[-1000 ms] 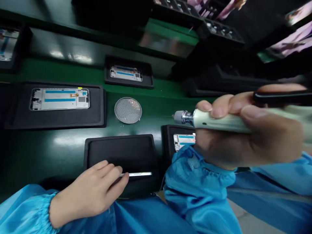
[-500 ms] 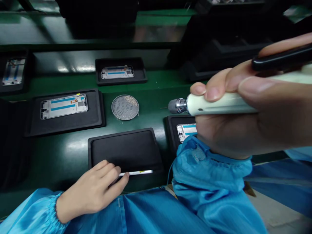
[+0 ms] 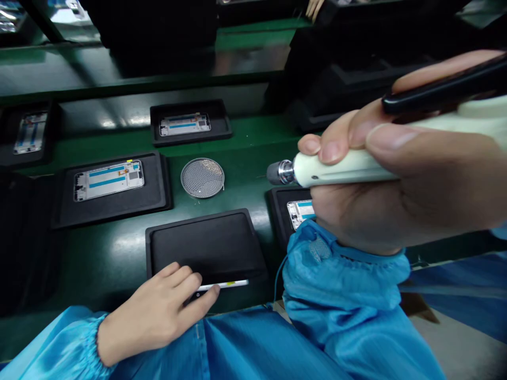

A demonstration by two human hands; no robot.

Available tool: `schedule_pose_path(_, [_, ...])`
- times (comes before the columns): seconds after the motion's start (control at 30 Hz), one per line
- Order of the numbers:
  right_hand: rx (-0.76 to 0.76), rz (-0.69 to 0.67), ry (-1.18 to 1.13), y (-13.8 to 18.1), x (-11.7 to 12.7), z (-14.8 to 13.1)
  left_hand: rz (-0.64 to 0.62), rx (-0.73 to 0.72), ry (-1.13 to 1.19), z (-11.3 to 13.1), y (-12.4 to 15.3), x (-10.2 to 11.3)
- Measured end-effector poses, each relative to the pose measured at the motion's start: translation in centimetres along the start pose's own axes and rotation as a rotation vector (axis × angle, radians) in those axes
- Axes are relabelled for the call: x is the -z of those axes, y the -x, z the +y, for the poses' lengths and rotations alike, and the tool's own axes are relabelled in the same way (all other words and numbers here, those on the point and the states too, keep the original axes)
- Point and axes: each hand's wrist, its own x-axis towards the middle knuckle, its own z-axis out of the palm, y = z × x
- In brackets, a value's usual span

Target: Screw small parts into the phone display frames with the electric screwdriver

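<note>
My left hand (image 3: 166, 306) is closed on one end of a phone (image 3: 232, 284), tilted up so mostly its thin white edge with a yellow mark shows. The phone is at the near edge of a black tray (image 3: 206, 243). In my right hand (image 3: 380, 174), raised high and close to the camera, is an electric screwdriver (image 3: 344, 170) with a pale green body, black lever and knurled metal nose. Its thin bit points left, above the bench. Left of the bit lies a round perforated dish (image 3: 200, 182) with many tiny screws heaped at its upper right.
Phone frames with blue strips lie in black trays: one at left (image 3: 109, 180), one at back (image 3: 185, 124), one at far left (image 3: 30, 133), and one partly behind my right wrist (image 3: 299, 212). Dark stacked trays (image 3: 356, 89) stand at back right. The bench (image 3: 245, 158) is green.
The view has shifted slightly, so the trays and dish appear a little lower. My right hand and the screwdriver sit slightly farther left. Both hands keep their hold.
</note>
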Motion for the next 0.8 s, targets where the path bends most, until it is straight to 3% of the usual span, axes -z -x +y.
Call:
schedule_pose_path(0.1, [0.027, 0.056, -0.109, 0.1, 0.0, -0.1, 0.006, 0.032, 0.036, -0.4, 0.0, 0.1])
schedule_pose_path(0.3, [0.008, -0.028, -0.103, -0.1, 0.4, -0.4, -0.096, 0.049, 0.084, -1.7, -0.7, 1.0])
schedule_pose_path(0.67, [0.03, -0.021, -0.131, -0.2, 0.8, -0.7, -0.212, 0.011, 0.026, -0.8, -1.2, 1.2])
schedule_pose_path(0.8, [0.052, -0.032, -0.193, -0.1, 1.0, -0.3, -0.232, 0.047, 0.055, -1.6, -1.6, 1.3])
